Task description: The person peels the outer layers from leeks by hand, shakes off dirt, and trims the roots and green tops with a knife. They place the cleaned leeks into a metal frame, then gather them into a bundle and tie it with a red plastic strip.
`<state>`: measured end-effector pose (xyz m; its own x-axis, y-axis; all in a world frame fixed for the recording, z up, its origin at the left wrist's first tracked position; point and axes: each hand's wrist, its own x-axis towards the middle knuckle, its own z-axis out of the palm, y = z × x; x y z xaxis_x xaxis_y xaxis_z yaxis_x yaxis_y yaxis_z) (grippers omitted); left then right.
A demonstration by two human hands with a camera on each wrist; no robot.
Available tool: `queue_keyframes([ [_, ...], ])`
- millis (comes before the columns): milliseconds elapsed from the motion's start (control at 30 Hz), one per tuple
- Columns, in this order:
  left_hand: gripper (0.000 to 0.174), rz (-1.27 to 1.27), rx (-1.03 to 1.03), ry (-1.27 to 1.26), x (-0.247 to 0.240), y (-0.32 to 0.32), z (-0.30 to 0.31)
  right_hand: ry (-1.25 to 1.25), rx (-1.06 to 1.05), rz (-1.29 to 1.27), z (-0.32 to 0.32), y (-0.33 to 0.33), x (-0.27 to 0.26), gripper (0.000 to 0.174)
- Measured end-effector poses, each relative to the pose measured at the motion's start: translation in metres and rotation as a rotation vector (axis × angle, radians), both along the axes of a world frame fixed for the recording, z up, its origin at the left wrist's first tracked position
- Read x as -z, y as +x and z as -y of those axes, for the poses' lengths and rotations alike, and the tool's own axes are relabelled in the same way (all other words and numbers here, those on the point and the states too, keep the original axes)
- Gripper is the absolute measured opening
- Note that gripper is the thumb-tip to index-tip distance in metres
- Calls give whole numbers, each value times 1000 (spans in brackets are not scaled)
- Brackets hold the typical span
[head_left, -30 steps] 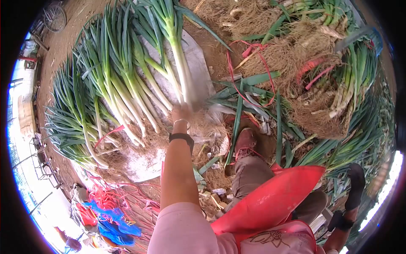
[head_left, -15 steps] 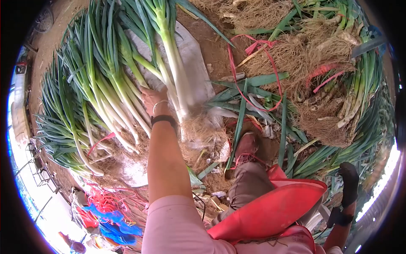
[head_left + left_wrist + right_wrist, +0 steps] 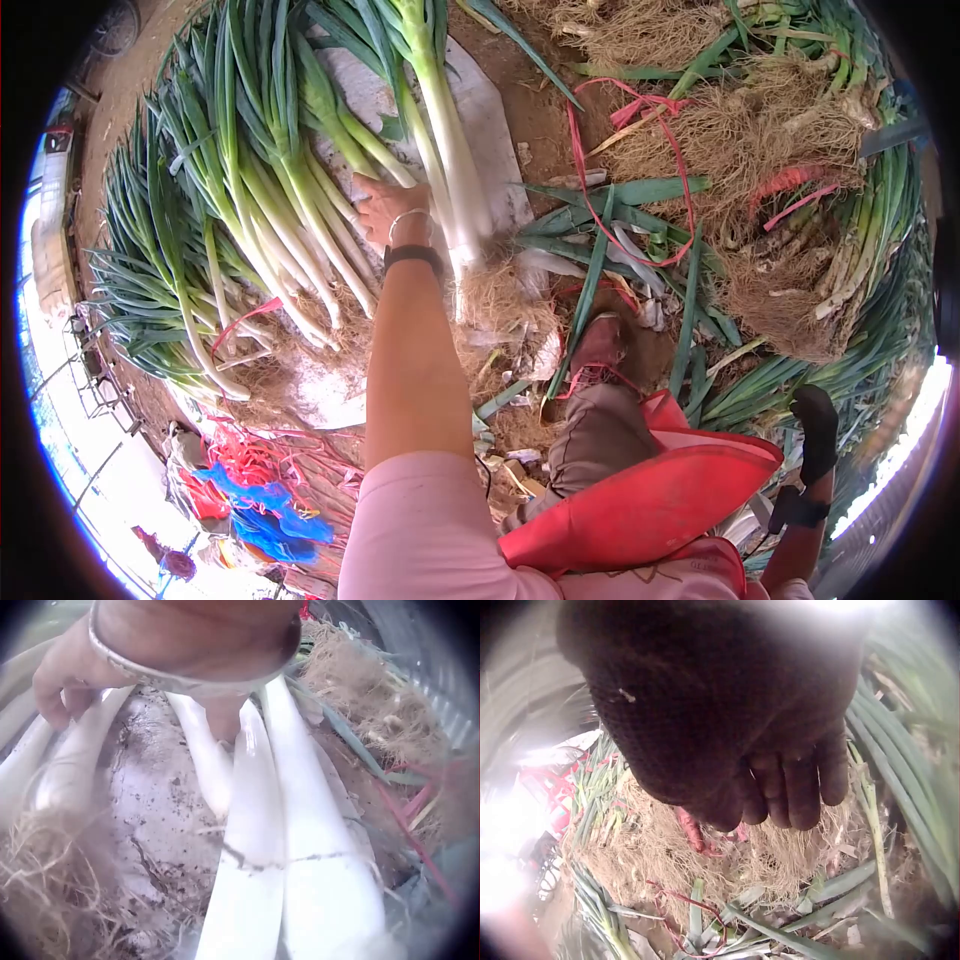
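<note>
Several long leeks [image 3: 450,170] with white stalks and green tops lie side by side on a white sack [image 3: 495,130]. My left hand [image 3: 385,208] lies on their stalks, just above the rooty ends. In the left wrist view the left hand [image 3: 142,705] straddles the white stalks [image 3: 247,847], with curled fingers [image 3: 54,701] on one side and the thumb [image 3: 225,724] between two stalks. My right hand [image 3: 818,425], in a dark glove, hangs low at the right, away from the leeks. In the right wrist view its fingers [image 3: 787,795] hang loosely curled and hold nothing.
A bundle of leeks [image 3: 160,270] tied with a red band lies to the left. Heaps of rooty, untrimmed leeks [image 3: 790,230] and red ties [image 3: 610,130] fill the right. Red and blue strings [image 3: 250,500] lie at lower left. My shoe [image 3: 600,345] and red apron [image 3: 650,500] are below.
My left hand has moved from the leeks' root ends up and left onto the white stalks. The right hand has stayed low at the right.
</note>
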<state>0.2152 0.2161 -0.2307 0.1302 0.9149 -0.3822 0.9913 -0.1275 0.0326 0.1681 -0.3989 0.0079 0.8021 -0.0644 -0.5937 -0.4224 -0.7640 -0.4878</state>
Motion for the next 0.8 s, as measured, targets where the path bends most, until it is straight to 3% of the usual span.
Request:
queue_keyframes([
  [33,101,-1,-1,4,7,-8,-6,4,-1,-1,0,-1,0,21],
  [100,91,228,-25,-162,16,-22,-19,-4,68,12,1,0,0,21],
  [133,83,147,-5,-123,-13,-24,-11,-3,70,14,3,0,-2,21],
  [233,65,247,181,35,-3,-72,-44,-76,14,-4,10,-5,-5,21],
  [300,62,158,231,19,-17,-94,-63,-82,-53,33,15,-7,-4,21],
  [367,69,201,265,67,-5,-115,-69,-19,24,4,28,-9,5,21],
  [400,73,153,189,138,-8,-116,-57,38,102,-27,32,-9,8,21],
  [467,87,50,45,144,-6,-118,-42,19,95,-30,14,-8,2,21],
  [533,91,9,29,189,-8,-116,-30,2,83,-23,7,0,2,22],
  [600,99,-99,-39,278,-9,-112,-16,-133,-230,25,11,0,0,24],
  [733,100,-239,28,270,-8,-103,-22,-79,-54,-12,1,5,1,24],
  [800,97,-242,44,111,-9,-106,-37,-138,-289,76,5,4,6,20],
])
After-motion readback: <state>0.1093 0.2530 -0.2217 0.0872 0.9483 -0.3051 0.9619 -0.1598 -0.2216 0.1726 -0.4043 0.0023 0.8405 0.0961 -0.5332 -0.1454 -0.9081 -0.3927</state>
